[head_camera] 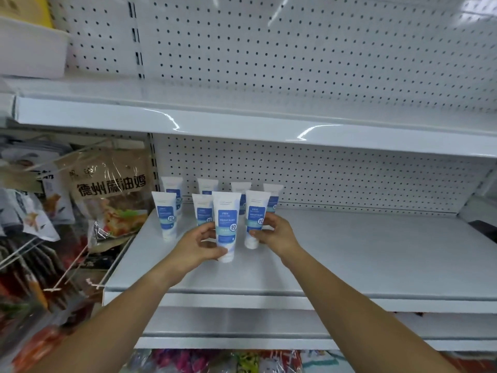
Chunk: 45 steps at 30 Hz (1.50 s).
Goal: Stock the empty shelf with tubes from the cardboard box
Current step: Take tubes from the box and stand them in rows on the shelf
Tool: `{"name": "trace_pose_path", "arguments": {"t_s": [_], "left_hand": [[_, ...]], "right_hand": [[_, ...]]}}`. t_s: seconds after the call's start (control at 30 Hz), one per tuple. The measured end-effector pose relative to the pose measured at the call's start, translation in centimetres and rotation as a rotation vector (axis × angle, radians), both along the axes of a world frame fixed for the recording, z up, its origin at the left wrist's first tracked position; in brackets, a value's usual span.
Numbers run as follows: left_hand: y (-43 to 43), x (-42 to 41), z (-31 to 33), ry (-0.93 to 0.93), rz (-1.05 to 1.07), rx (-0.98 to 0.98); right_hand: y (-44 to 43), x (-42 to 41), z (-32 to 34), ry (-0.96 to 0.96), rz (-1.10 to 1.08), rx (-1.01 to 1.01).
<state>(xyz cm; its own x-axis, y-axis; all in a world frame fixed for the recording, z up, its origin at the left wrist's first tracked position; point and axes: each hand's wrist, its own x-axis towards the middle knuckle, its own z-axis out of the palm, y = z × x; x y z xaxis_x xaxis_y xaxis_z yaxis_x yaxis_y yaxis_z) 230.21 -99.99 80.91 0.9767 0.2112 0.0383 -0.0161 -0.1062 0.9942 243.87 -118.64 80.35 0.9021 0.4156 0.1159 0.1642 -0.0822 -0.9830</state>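
Observation:
Several white tubes with blue labels stand cap-down in two rows at the left of a white metal shelf (349, 251). My left hand (197, 244) grips one upright tube (226, 224) in front of the front row, its cap on or just above the shelf. My right hand (274, 234) holds the neighbouring tube (255, 218) at the right end of the front row, fingers curled round its lower half. Another front-row tube (165, 214) stands at the far left. The cardboard box is out of view.
Most of the shelf to the right of the tubes is bare. A white shelf (242, 125) with a pegboard back sits above. Bagged snacks (113, 195) hang on hooks at the left. A lower shelf (242, 327) and colourful packets lie below.

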Motion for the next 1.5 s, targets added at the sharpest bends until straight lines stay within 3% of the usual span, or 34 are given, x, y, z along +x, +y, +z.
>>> {"name": "trace_pose_path", "arguments": {"t_s": [0.6,1.5], "left_hand": [[1.3,0.6,-0.8,0.052,0.058,0.048],[-0.8,1.8,-1.9,0.064,0.031,0.053]], "right_hand": [[5.5,5.7,-4.2,0.028,-0.016,-0.055],[4.1,5.1,-5.0,0.000,0.096,-0.148]]}}
